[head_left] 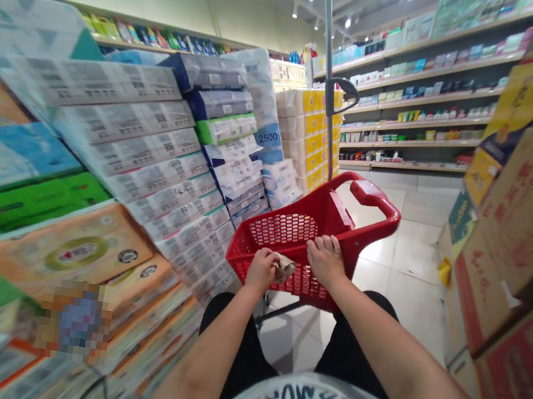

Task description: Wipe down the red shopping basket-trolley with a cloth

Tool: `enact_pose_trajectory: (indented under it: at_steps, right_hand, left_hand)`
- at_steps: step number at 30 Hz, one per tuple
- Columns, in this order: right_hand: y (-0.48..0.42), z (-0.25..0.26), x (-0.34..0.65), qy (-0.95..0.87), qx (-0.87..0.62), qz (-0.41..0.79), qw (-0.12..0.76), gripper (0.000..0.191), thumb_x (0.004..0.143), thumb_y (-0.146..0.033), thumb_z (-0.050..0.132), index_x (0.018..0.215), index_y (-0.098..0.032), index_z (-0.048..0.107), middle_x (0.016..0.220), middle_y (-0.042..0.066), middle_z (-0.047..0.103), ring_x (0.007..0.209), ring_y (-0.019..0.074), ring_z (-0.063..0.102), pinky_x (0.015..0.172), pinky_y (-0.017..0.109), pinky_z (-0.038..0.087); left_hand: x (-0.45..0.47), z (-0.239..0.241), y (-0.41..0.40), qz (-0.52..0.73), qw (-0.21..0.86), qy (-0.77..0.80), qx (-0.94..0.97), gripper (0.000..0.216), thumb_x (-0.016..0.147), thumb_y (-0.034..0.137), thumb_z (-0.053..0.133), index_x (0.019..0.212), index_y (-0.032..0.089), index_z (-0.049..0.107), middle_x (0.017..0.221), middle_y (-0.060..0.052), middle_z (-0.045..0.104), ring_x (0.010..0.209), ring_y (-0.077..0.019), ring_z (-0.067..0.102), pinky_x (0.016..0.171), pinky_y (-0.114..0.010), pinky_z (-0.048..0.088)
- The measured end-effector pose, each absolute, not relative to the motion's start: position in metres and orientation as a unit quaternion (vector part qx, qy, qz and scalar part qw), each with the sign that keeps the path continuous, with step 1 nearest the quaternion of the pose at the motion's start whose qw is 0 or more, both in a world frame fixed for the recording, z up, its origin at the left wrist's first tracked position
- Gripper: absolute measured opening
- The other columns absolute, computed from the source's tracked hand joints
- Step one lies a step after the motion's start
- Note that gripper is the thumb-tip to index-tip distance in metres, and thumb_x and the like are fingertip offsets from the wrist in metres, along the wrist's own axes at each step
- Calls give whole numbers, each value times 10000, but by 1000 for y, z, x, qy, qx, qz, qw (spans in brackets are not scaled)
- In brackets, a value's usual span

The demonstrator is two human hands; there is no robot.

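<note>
A red plastic shopping cart (287, 226) with a perforated basket stands in front of my legs. My right hand (326, 261) lies over its near side rim, with the fingers curled onto the edge. At the same side, further left, my left hand (262, 270) is closed on a crumpled brownish-white cloth or paper (284, 268). This crumpled piece lies against the cart's near wall; its exact kind cannot be made out. The raised red handle (376, 207) is to the right of both hands, with neither on it. A tall grey pole (328, 68) rises behind the basket.
Stacks of packaged tissue paper (161, 162) fill the left side, close to the cart. Cardboard cartons (531, 208) are piled along the right. Shelves with small goods (429, 97) line the back. Pale floor tiles (410, 249) run between the cart and cartons.
</note>
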State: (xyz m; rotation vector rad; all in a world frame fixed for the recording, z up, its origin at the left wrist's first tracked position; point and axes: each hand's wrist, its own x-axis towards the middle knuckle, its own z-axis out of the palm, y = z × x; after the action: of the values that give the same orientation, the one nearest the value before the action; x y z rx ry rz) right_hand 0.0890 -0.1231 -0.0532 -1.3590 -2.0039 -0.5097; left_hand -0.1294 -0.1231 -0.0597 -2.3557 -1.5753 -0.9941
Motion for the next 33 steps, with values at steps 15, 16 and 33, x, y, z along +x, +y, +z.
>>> enact_pose_trajectory:
  at_steps: [15,16,33]
  right_hand:
    - [-124,-52,92,-774,-510,-198,318,240,916,-241,458,1100,-195,604,1019,81,602,1060,241,413,1080,388,140]
    - [-125,-52,92,-774,-510,-198,318,238,915,-248,463,1098,-192,604,1017,80,602,1062,241,412,1081,389,140]
    - [-127,-50,94,-776,-509,-194,317,259,921,-244,444,1120,-199,603,1039,91,610,1100,252,405,1075,394,151]
  left_hand:
    - [-107,-52,-122,-355,45,-472,-806,298,723,-21,513,844,191,684,932,-42,584,944,-182,528,900,-332,472]
    - [-105,-50,-122,-353,49,-466,-810,296,726,-18,515,854,187,685,942,-45,585,951,-184,525,901,-331,471]
    - [-85,-47,-129,-277,42,-464,-840,222,759,35,558,849,186,692,935,-53,588,925,-192,517,852,-327,490]
